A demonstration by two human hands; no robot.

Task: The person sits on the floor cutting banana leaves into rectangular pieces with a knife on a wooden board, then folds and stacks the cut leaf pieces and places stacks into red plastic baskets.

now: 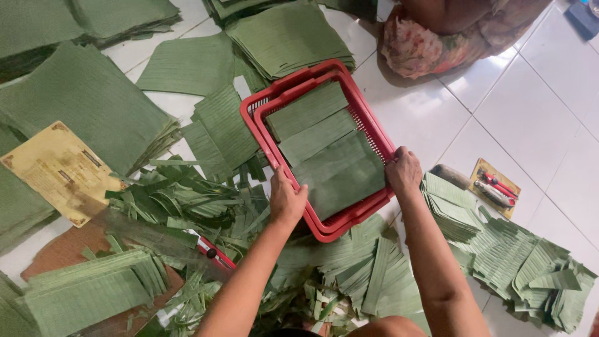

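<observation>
Far left: stacks of cut green leaf sheets (87,100) lie on the white tiled floor (536,112), with a worn yellow card (59,171) resting on one stack. Below it, loose leaf scraps (187,200) are heaped over a brown board (62,249), and a red-handled cutter (215,253) lies among them. Centre: the left hand (287,201) is closed on the near-left rim of a red basket (259,106), fingers curled over the edge. The basket sits on the floor, nested in a second red basket, and holds overlapping leaf sheets (327,153). The right hand (404,171) grips the near-right rim in the same way. Top right: another person's patterned cloth (424,43) shows at the frame edge. Right: folded leaf pieces (499,249) are piled beside the right forearm, and near them a small card of tools (496,187) lies on the tiles.
</observation>
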